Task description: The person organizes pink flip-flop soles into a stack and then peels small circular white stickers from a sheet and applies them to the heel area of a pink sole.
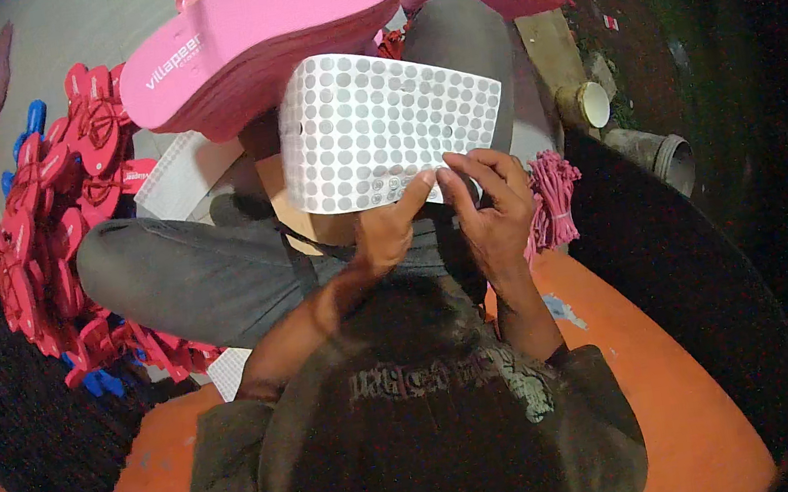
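A white sheet of round grey stickers (388, 127) is held up in front of me, its left side curling over. My left hand (387, 232) grips the sheet's lower edge, thumb on the front and the other fingers hidden behind. Beside it, my right hand (494, 213) is closed at the lower right corner, its thumb and fingertips together near the left thumb. Whether a loose sticker is between those fingertips is too small to make out. A few stickers near the lower edge show dark print.
Thick pink flip-flop soles (276, 32) are stacked beyond the sheet. Red flip-flops (61, 210), some blue ones among them, are heaped at left. A bundle of pink straps (557, 195) lies right of my hand, near a pale round container (585, 106) and a grey bucket (666, 160).
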Available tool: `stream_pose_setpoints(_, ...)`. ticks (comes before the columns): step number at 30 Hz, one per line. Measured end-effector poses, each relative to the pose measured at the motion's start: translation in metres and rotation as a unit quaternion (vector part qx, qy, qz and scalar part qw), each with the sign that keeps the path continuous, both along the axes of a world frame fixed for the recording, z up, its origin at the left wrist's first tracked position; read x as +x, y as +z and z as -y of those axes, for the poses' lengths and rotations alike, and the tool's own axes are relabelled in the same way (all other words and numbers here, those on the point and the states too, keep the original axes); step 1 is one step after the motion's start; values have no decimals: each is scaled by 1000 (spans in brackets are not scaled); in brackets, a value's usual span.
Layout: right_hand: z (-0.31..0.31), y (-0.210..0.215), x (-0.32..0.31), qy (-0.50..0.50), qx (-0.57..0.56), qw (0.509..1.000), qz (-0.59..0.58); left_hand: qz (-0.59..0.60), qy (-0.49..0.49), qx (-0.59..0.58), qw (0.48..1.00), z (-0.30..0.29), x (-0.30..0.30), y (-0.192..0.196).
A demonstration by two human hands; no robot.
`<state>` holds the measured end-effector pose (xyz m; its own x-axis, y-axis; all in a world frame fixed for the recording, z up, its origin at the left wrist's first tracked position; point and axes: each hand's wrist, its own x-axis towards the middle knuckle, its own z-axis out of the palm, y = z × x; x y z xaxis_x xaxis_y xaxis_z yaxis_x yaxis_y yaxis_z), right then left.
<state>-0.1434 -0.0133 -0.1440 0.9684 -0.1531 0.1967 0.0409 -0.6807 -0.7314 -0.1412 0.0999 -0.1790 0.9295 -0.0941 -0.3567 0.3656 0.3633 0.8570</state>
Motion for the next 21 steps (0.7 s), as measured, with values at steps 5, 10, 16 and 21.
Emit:
stream_pose_setpoints(5, -13, 15, 1, -124, 250, 957, -76, 5, -22, 40, 999, -1, -3, -9)
stream_pose_setpoints(10, -15, 17, 5, -118, 259, 954, -91, 9, -36, 70, 997, -5, 0, -11)
stream_pose_setpoints(16, 13, -13, -5, -24, 62, 998, -2, -15, -5, 87, 996, -4, 5, -3)
stream_pose_setpoints(21, 2, -8, -10, -30, 115, 993, -9, -24, 4, 18, 1000, -2, 6, -7)
